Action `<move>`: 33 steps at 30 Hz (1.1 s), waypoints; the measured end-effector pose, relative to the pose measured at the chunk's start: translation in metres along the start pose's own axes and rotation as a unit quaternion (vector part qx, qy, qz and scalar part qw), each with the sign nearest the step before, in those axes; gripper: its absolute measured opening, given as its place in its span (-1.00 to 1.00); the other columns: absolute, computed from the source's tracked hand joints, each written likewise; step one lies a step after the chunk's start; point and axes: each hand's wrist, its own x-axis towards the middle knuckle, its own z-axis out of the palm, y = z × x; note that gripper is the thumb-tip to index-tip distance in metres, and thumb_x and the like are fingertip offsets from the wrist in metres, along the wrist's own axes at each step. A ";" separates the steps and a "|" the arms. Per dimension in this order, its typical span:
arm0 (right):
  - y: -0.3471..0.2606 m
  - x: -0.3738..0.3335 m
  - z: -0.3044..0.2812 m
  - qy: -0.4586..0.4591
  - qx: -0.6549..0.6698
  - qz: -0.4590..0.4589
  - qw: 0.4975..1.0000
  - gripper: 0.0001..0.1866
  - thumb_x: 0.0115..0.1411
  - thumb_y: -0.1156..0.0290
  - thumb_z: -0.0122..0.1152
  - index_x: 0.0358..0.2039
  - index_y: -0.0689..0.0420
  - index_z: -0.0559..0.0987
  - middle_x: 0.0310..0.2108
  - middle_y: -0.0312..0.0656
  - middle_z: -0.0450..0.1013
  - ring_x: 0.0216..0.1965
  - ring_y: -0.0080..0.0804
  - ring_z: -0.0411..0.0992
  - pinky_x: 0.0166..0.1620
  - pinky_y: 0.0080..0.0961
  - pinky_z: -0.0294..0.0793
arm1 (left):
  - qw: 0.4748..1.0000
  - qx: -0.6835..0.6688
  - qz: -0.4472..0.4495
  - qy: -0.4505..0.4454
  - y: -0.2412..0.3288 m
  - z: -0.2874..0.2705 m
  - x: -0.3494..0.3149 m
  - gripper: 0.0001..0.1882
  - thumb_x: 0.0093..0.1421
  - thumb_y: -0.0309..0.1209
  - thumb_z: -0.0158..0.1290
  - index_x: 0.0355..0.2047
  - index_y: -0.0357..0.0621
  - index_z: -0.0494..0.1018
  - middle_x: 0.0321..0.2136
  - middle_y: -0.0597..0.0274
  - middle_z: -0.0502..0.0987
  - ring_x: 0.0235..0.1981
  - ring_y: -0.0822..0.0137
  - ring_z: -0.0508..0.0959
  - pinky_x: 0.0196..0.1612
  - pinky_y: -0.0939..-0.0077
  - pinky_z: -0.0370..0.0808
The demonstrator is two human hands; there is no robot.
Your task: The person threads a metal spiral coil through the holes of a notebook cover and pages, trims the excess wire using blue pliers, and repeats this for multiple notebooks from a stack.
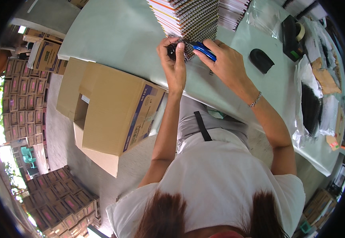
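Note:
A tall stack of spiral-bound notebooks (198, 22) stands at the far side of the table, its dark coil bindings toward me. At its near lower end, my right hand (226, 63) is closed around blue-handled pliers (205, 50), whose jaws point left toward my left hand. My left hand (174, 65) is closed, thumb and fingers pinched around something dark close to the pliers' tip. What it grips is too small and partly covered to make out; it may be part of a black coil. Both hands are nearly meeting in front of the stack.
An open cardboard carton (113, 109) stands left of my legs, against the table (113, 29). On the right lie a black curved piece (261, 60), a tape dispenser (293, 37), and plastic bags with black coils (311, 105). More notebooks (234, 14) sit behind.

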 end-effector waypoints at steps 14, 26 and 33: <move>0.011 -0.026 0.012 0.102 -0.027 -0.014 0.994 -0.52 0.22 -0.04 0.32 -0.03 0.04 0.57 -0.24 -0.09 0.48 -0.24 -0.15 0.42 -0.14 -0.19 0.30 | 0.990 -0.133 -0.053 -0.013 0.001 0.001 -0.011 -0.59 0.47 -0.15 -0.01 0.15 -0.11 0.23 0.03 0.19 0.37 0.05 0.36 0.40 0.16 0.37 0.36; 0.006 -0.017 0.028 0.101 -0.026 -0.033 0.994 -0.50 0.22 -0.08 0.30 -0.02 0.04 0.59 -0.20 -0.06 0.49 -0.23 -0.13 0.44 -0.18 -0.16 0.29 | 0.992 -0.114 -0.036 -0.041 -0.002 -0.002 -0.007 -0.66 0.44 -0.27 0.07 0.09 -0.15 0.29 0.02 0.17 0.43 0.02 0.39 0.43 0.14 0.40 0.38; 0.003 -0.020 0.009 0.078 -0.044 -0.016 0.996 -0.48 0.25 -0.03 0.31 0.04 0.09 0.55 -0.22 -0.12 0.46 -0.25 -0.17 0.44 -0.16 -0.25 0.28 | 0.996 -0.079 -0.016 -0.025 -0.015 -0.008 -0.005 -0.68 0.45 -0.25 0.05 0.06 -0.15 0.30 -0.03 0.20 0.45 -0.04 0.40 0.47 0.12 0.41 0.38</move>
